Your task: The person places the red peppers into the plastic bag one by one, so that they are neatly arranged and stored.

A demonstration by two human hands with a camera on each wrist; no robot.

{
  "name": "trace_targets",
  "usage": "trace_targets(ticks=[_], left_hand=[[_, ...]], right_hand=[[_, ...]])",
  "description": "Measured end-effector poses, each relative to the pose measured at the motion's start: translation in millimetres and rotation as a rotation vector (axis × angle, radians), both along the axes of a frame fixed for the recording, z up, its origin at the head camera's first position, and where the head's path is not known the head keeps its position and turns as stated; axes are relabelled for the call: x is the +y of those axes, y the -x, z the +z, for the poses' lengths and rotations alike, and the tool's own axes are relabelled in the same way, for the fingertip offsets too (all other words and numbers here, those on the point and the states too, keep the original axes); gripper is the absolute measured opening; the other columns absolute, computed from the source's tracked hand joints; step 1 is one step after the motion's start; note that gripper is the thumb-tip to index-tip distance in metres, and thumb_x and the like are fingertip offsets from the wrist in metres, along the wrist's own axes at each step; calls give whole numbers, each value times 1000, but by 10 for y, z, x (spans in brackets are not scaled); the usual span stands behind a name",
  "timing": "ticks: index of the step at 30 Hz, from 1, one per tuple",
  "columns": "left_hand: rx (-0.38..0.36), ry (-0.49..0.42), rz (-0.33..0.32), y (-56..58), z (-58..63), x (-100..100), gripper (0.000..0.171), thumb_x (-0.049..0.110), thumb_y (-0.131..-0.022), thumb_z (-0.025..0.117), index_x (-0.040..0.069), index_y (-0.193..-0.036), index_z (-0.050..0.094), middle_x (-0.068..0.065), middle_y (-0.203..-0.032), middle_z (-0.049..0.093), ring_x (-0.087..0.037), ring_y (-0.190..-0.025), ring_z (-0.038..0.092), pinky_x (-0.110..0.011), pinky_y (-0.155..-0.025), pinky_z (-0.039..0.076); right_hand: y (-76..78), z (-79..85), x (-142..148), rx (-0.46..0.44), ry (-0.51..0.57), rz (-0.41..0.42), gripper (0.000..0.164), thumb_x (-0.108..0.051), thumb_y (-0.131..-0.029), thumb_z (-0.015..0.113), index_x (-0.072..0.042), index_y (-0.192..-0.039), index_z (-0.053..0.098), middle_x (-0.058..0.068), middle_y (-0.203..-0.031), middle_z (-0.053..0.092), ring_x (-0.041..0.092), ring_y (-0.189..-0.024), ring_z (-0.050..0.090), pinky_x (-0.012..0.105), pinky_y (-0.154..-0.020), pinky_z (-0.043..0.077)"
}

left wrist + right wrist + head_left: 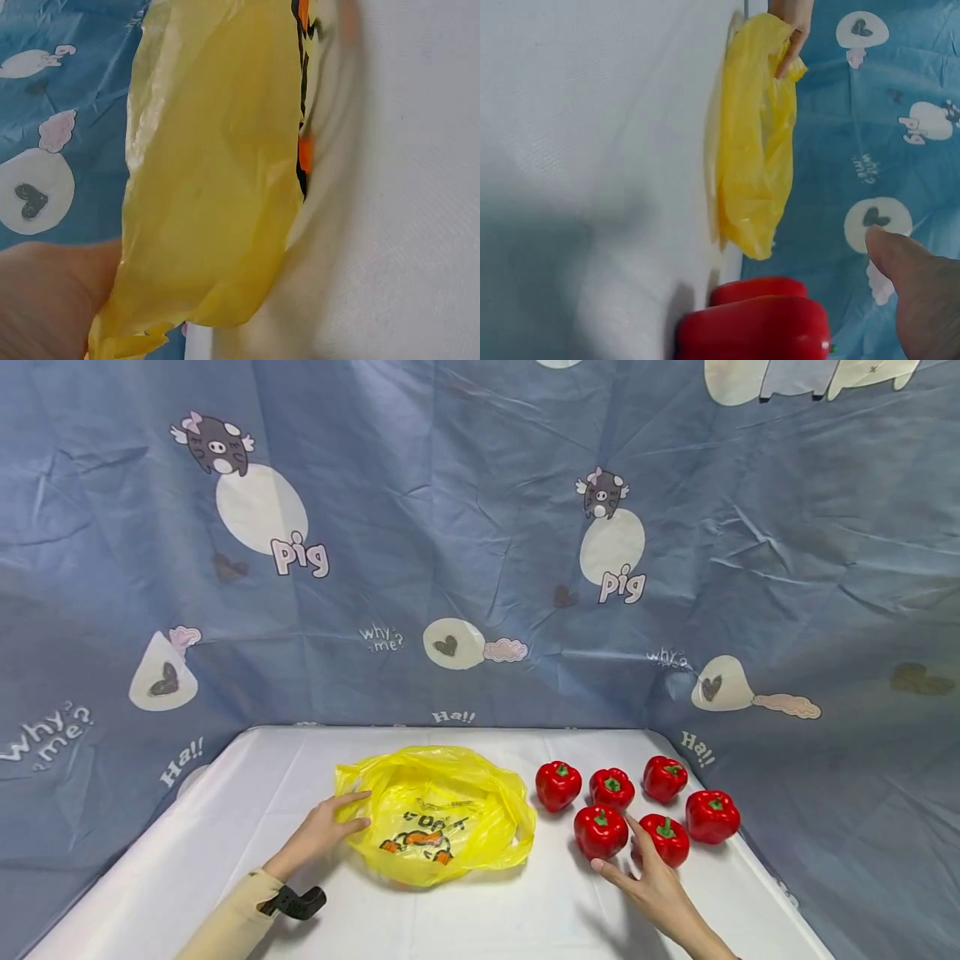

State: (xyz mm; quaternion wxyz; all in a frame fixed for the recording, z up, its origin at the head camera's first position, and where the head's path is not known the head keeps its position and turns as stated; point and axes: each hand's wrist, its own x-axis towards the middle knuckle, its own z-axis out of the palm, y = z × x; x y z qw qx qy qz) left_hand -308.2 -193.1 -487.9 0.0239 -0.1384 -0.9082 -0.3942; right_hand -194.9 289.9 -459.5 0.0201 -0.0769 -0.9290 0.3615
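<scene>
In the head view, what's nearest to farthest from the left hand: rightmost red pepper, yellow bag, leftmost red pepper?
1. Yellow bag, touching the left hand.
2. Leftmost red pepper, just right of the bag.
3. Rightmost red pepper, at the far right.

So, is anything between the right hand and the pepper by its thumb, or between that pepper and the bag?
Nothing visible: the right hand is at the pepper, and only table shows between that pepper and the bag. The leftmost pepper sits just beyond that gap.
</scene>
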Motion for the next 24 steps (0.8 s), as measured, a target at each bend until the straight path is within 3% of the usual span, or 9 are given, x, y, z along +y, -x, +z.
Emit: trace_targets(ticks=[5,10,17,24], left_hand=[[8,-18,2,45,-39,28,56,8,-80,72,2,-133,56,-29,-140,47,-52,-129,39,-65,-105,29],[29,-15,13,64,-52,55,58,3,-75,72,0,-131,57,-30,-138,49,-53,-128,40,-66,-104,28],[13,2,32,42,-36,54,67,0,-72,72,-5,-135,51,-28,-141,46,-50,-131,38,-61,-107,28],[-16,15,44,-31,53,51,79,-2,-69,69,-4,-143,40,-23,-149,38,-49,-135,33,-61,-108,28]], right_hand=[[82,-87,24,34,69,-4,101,-54,-79,71,-7,-151,20,30,-150,33,48,-132,40,51,-101,42],[146,-157,39,53,100,1,102,-53,-80,71,-3,-151,18,29,-151,31,48,-134,38,52,-104,40],[273,-245,-3,96,178,-16,103,-47,-79,74,1,-150,18,28,-148,37,43,-133,41,47,-102,43],[415,-335,9,128,201,-29,100,-43,-78,77,-1,-149,20,24,-146,37,41,-132,43,51,-103,41]])
